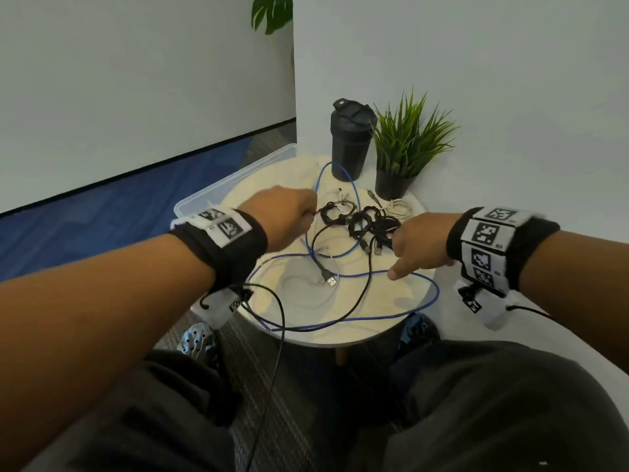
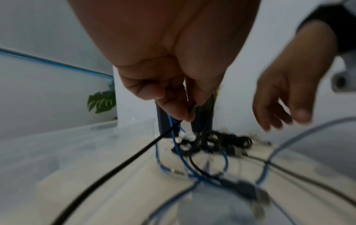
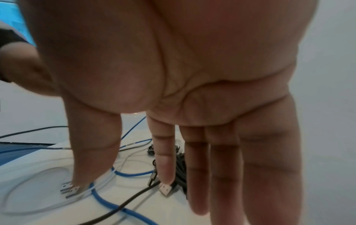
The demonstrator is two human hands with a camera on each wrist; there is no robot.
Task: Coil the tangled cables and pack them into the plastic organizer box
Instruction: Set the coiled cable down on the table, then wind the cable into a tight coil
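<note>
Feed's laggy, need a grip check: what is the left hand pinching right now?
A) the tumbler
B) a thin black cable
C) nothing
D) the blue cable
B: in the left wrist view the left hand pinches a thin black cable that runs taut from its fingertips.

Your way across the table [image 1: 384, 327] is crossed by loose cables [image 1: 343, 257]; a tumbler [image 1: 350, 141] and plant [image 1: 405, 148] block its far edge, while the box [image 1: 211, 195] sits open on its left.
</note>
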